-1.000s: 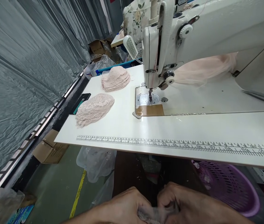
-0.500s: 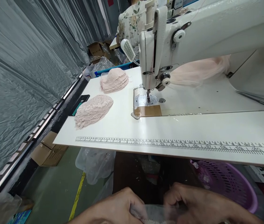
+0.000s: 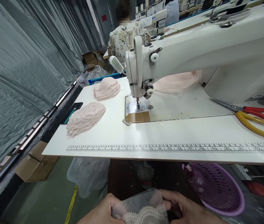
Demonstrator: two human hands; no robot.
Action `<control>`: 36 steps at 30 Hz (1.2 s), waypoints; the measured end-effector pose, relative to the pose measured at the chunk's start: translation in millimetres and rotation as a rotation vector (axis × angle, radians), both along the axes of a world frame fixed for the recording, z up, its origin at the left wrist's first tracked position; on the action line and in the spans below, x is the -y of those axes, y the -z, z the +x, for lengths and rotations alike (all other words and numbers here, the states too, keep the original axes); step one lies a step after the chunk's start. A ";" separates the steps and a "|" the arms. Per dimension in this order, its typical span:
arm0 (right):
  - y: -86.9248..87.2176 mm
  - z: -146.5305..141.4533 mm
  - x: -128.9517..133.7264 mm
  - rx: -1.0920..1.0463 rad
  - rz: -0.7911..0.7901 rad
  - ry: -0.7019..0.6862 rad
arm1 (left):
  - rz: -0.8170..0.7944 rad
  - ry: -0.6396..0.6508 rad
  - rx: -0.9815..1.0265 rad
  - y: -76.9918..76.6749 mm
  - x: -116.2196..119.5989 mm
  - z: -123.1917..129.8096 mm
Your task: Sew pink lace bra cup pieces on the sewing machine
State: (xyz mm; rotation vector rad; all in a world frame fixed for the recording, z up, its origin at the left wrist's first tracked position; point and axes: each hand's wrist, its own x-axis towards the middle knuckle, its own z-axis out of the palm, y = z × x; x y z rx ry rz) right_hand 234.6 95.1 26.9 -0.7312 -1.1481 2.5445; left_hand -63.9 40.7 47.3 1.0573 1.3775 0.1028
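Low at the bottom of the view, in front of the table edge, a piece of sheer fabric with scalloped lace trim (image 3: 143, 210) is stretched between both hands. My left hand (image 3: 107, 210) pinches its left side, thumb on top. The right side is gripped by my right hand (image 3: 180, 207), its fingers curled at the fabric's edge. Beyond them stands a white sewing machine (image 3: 183, 59), its presser foot (image 3: 138, 103) over the needle plate with no fabric under it. Two stacks of pink lace pieces lie left of the needle: a nearer stack (image 3: 86, 119) and a farther stack (image 3: 107, 89).
Scissors with red and yellow handles (image 3: 250, 116) lie at the table's right. Pink tulle (image 3: 178, 82) sits behind the machine head. A printed ruler (image 3: 169, 148) runs along the front edge. Below are a purple basket (image 3: 218, 186) and a cardboard box (image 3: 33, 161). A person (image 3: 122, 37) sits ahead.
The lace-trimmed fabric has come up into fuller view, spread between my hands. The camera view has shifted, bringing the whole scissors and more of the background into sight.
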 end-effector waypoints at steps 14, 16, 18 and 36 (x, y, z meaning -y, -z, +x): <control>4.4 -1.0 3.3 0.060 0.171 -0.018 | 0.208 0.219 0.323 -21.9 -17.5 30.8; 4.4 -3.4 3.1 0.076 0.193 0.003 | 0.246 0.238 0.324 -18.8 -14.1 28.9; 3.3 -5.0 2.1 0.104 0.201 0.037 | 0.242 0.244 0.321 -19.7 -11.4 27.4; -13.9 -23.2 -10.4 0.187 0.411 -0.309 | 0.216 0.378 0.249 -27.4 -20.5 34.1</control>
